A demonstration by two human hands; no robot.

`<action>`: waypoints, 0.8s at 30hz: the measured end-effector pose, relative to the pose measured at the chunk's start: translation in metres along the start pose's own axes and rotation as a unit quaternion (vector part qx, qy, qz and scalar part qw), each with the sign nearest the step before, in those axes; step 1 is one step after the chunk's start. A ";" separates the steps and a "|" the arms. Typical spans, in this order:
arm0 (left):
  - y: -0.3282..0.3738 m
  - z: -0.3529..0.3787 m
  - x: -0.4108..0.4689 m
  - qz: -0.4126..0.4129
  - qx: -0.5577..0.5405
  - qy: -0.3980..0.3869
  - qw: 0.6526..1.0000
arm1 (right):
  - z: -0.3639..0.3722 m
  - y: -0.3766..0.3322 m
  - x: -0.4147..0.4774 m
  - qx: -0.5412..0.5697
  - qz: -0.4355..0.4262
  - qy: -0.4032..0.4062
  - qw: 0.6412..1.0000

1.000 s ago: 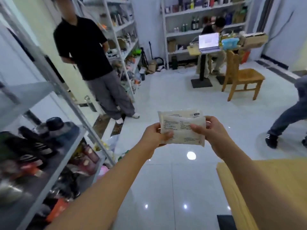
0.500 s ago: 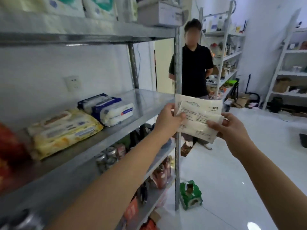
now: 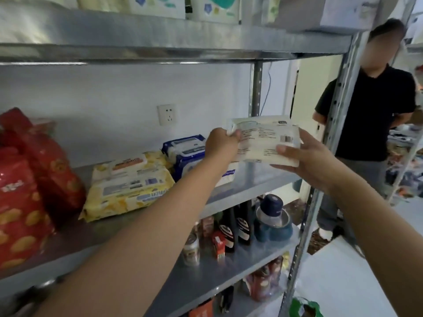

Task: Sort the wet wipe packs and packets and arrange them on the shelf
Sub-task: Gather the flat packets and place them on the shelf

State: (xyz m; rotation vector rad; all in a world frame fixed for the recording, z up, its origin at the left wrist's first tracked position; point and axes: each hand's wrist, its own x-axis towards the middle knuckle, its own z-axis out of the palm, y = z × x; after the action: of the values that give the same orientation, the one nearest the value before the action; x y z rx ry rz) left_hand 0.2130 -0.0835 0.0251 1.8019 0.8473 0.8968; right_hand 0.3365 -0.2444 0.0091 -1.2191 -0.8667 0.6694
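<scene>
Cream pack (image 3: 265,143) – black barcode, yellow pack (image 3: 130,186), red bags (image 3: 25,179) – orange spots

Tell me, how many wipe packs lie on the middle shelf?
4, it seems: upper yellow pack on lower yellow pack, blue pack to their right, white pack partly behind the left forearm. More may be hidden.

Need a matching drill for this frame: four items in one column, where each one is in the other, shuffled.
1 white pack
2 yellow pack
3 blue pack
4 red bags

A far left of the shelf
B gripped by left hand and right hand
C flat, between red bags and blue pack
D partly behind the left forearm

Pairs: 1-B, 2-C, 3-D, 4-A
</scene>
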 end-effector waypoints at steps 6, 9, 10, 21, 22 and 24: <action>0.008 0.025 0.039 -0.050 -0.041 -0.034 0.997 | -0.024 -0.002 0.075 -0.003 -0.015 0.030 0.999; 0.009 0.035 0.050 -0.063 -0.036 -0.060 0.996 | -0.037 0.006 0.101 -0.014 -0.010 0.037 0.999; 0.009 0.038 0.052 -0.061 -0.016 -0.058 0.996 | -0.041 0.009 0.108 -0.015 -0.005 0.029 0.999; 0.002 0.048 0.119 0.042 0.355 0.072 0.931 | -0.059 0.047 0.174 -0.058 0.075 0.043 0.995; -0.002 0.048 0.122 0.040 0.382 0.064 0.921 | -0.059 0.051 0.179 -0.093 0.075 0.044 0.992; -0.009 0.048 0.127 0.036 0.422 0.046 0.905 | -0.060 0.059 0.188 -0.151 0.072 0.040 0.985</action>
State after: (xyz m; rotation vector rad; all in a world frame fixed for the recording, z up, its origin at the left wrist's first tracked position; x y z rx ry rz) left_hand 0.3154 0.0054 0.0292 2.5519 1.3781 0.7005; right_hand 0.4870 -0.1059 -0.0170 -1.5821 -0.8380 0.6126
